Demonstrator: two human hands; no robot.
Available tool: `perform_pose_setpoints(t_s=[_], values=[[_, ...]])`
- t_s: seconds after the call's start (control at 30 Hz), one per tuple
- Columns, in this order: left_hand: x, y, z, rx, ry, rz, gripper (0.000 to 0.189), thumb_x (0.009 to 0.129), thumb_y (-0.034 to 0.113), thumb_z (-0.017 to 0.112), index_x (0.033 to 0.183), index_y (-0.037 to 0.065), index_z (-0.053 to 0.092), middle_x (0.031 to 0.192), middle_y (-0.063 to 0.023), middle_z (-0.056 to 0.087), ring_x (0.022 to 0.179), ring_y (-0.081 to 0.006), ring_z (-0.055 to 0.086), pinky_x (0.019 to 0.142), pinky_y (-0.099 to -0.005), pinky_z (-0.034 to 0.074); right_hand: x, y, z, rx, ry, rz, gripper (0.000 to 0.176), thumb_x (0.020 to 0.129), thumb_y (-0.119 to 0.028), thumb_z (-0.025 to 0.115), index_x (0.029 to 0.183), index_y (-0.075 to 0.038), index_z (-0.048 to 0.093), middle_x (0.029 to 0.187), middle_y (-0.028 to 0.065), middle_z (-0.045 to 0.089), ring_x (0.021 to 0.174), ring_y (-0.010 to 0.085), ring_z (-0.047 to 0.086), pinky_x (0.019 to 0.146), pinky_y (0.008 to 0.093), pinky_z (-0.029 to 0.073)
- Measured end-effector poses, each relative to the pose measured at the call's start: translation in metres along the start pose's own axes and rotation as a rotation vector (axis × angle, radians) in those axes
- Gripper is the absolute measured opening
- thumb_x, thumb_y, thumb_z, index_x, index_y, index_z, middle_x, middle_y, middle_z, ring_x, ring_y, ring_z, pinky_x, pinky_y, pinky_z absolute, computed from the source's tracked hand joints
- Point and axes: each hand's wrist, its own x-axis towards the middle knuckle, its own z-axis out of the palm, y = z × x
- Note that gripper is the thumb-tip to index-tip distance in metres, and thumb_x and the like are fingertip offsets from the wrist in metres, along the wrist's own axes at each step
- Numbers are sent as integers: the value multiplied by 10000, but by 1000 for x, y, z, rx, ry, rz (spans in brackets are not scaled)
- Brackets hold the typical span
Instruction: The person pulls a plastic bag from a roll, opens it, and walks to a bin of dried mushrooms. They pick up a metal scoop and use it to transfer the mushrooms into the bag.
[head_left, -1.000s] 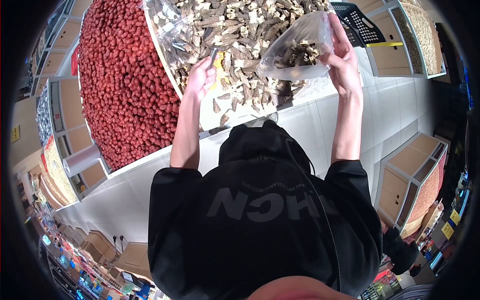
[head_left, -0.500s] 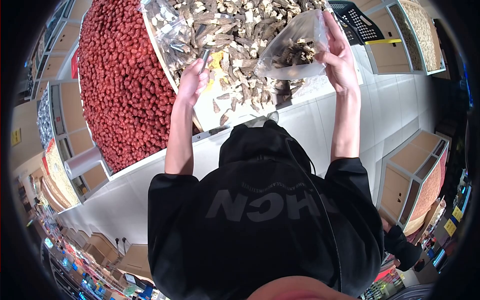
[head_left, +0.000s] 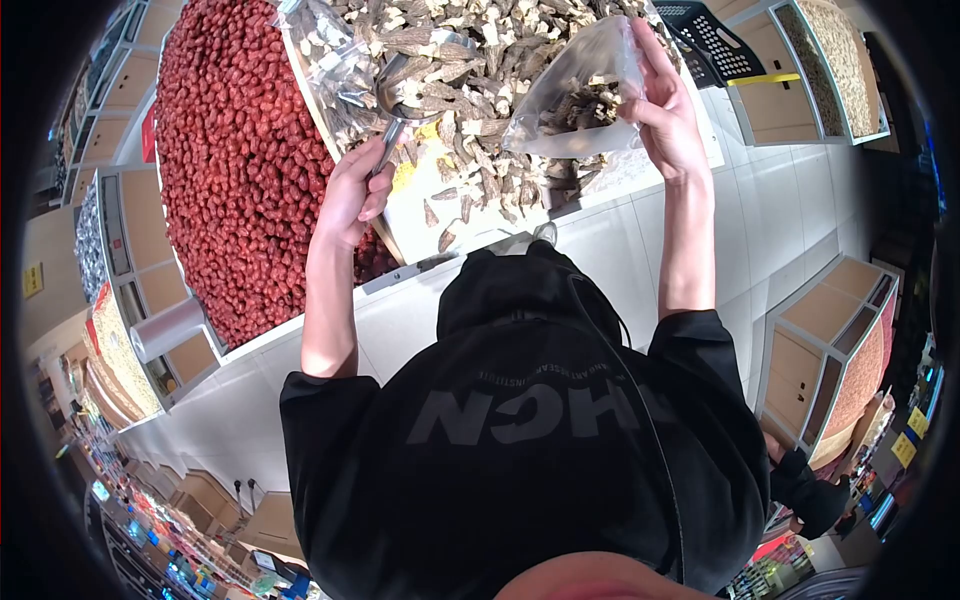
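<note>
My left hand [head_left: 352,192] is closed round the handle of a metal scoop [head_left: 394,130]. The scoop's bowl rests among dark, pale-stemmed dried mushrooms [head_left: 490,130] that look like morels, and some lie in or over it. My right hand [head_left: 668,115] pinches the rim of a clear plastic bag [head_left: 545,105] between thumb and fingers. Several dried mushrooms sit inside the bag, which hangs tilted over the heap.
Heaped red dried dates [head_left: 245,180] fill the bin on the left. Another clear bag [head_left: 335,70] lies at the mushroom bin's left side. A black perforated basket [head_left: 715,50] stands at the right. A plastic roll [head_left: 165,328] is at lower left. Another person [head_left: 808,492] is at lower right.
My left hand has moved down and left, and more of the scoop now shows, with mushrooms at its bowl. My right hand and the bag have shifted slightly left and up.
</note>
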Motion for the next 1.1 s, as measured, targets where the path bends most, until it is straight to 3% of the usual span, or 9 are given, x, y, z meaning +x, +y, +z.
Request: perform_pose_setpoints(t_s=[0.2,0.3,0.4,0.7,0.83,0.93,1.03,1.07,1.1], values=[[-19,7,2,42,-74,-81,324,1003,204,369,1222,23,524,545,71,300,355,-15,212,294,-170,172,2,4,0,14,-23,-1,928,619,201,508,1467,-51,229,1479,84,320,1063,104,538,721,232,510],[-26,14,10,63,-109,-129,330,1001,198,369,1232,13,515,544,68,300,348,-17,204,292,-172,169,3,6,3,-17,-12,-15,895,630,157,507,1463,-55,258,1480,61,323,999,80,525,664,213,461],[-27,21,17,103,-153,-179,324,998,191,374,1227,9,513,544,64,305,348,-17,205,292,-176,164,5,8,1,-15,-32,-22,913,623,204,500,1463,-41,237,1498,102,281,1228,147,457,775,245,510],[-1,28,48,304,-292,-220,219,960,200,488,1081,29,553,549,71,347,376,-16,220,320,-198,148,5,9,9,-59,-41,-17,930,609,210,503,1463,-29,224,1515,115,249,1281,160,412,829,254,496],[32,25,78,544,-363,-160,223,953,218,495,1042,29,573,544,31,415,405,-57,361,354,-244,290,4,9,12,-20,-65,16,939,609,204,516,1466,-38,220,1506,101,276,1222,154,468,816,251,501],[70,-7,97,1165,-287,511,230,946,212,488,1058,25,563,565,-31,499,464,-162,501,458,-336,418,2,7,11,-33,-42,18,933,613,211,506,1466,-37,220,1498,90,295,1181,134,494,759,242,513],[60,7,123,1690,-111,694,299,945,259,489,1188,92,540,724,-86,643,604,-298,626,572,-416,496,2,9,-2,80,-42,-24,919,619,208,504,1463,-35,231,1494,86,303,1206,132,481,734,238,516],[61,8,124,1710,-108,717,307,936,281,496,1198,130,546,795,-134,655,639,-318,636,566,-426,498,2,7,-3,115,-33,-43,904,623,194,507,1457,-13,225,1491,97,301,1062,125,539,686,198,507],[64,8,123,1647,-81,689,280,935,300,494,1121,101,561,737,-125,638,607,-296,623,560,-401,491,1,4,-6,73,-21,-55,942,609,127,548,1469,-50,207,1516,91,227,1164,107,437,775,208,471]])
